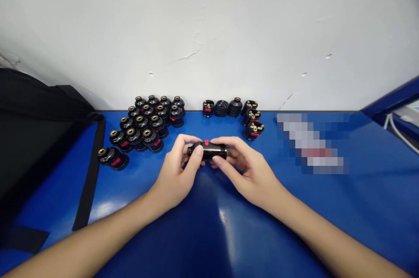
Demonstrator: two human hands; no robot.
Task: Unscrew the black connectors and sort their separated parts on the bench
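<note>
Both hands hold one black electrical connector (209, 152) sideways above the blue table, its red latch facing away from me. My left hand (180, 169) closes on its narrower left end, thumb on the near side. Around the wider right end, the fingers and thumb of my right hand (245, 171) are wrapped. Farther back, connector bases (253, 131) with bare metal contacts and red latches stand in a short column. Beside them are another base (208, 108), a ribbed black cover (221, 108) and a black cap (235, 107) with a hole on top.
Several capped connectors (135, 138) stand in rows at the back left; one connector (113, 158) is tilted nearer me. A black bag (39, 134) with a strap (90, 177) lies at the left. A white wall (209, 42) closes the back. A blurred-out item (314, 145) lies right.
</note>
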